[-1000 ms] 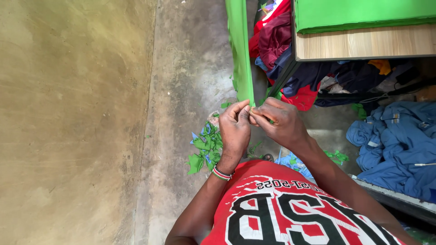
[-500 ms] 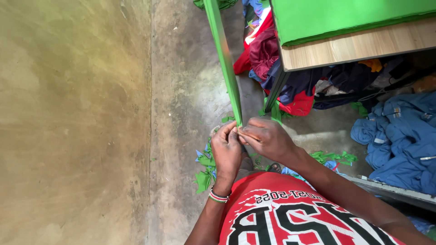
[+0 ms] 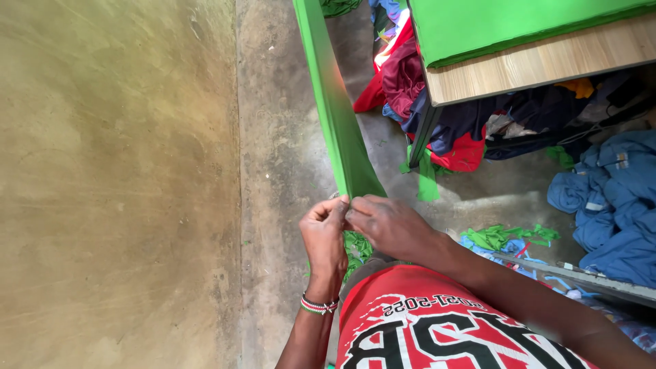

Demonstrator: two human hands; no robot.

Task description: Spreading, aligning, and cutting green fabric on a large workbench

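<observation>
Watching the head cam feed here. Both hands are pinched on the near end of a long green fabric strip (image 3: pixel 339 130), which runs from the fingers up toward 12 o'clock and out of the top of the picture. The left hand (image 3: pixel 326 236) has its grip clenched on the strip's edge, thumb and fingertips together, and the right hand (image 3: pixel 388 224) is doing the same right beside it, the two touching at the pinch point. So the strip is held taut-ish in the air above the concrete floor (image 3: pixel 273 171), not lying on anything.

What I'd worry about, purely my read: the pinch is tiny and right at the very end of the cloth. If either grip slackens, I'd expect the end to slip out and drop onto the green scraps (image 3: pixel 355 247) lying under the hands at about 6 o'clock, where it could get muddled with them. The strip also passes close to the worktop leg (image 3: pixel 422 135) at 2 o'clock, so a sideways tug might snag it there or on the heap of clothes (image 3: pixel 403 82) beside it. Uneven pull between the two hands could twist the edge too. Can't tell whether there's a needle or thread in there, the fingers hide it.
</observation>
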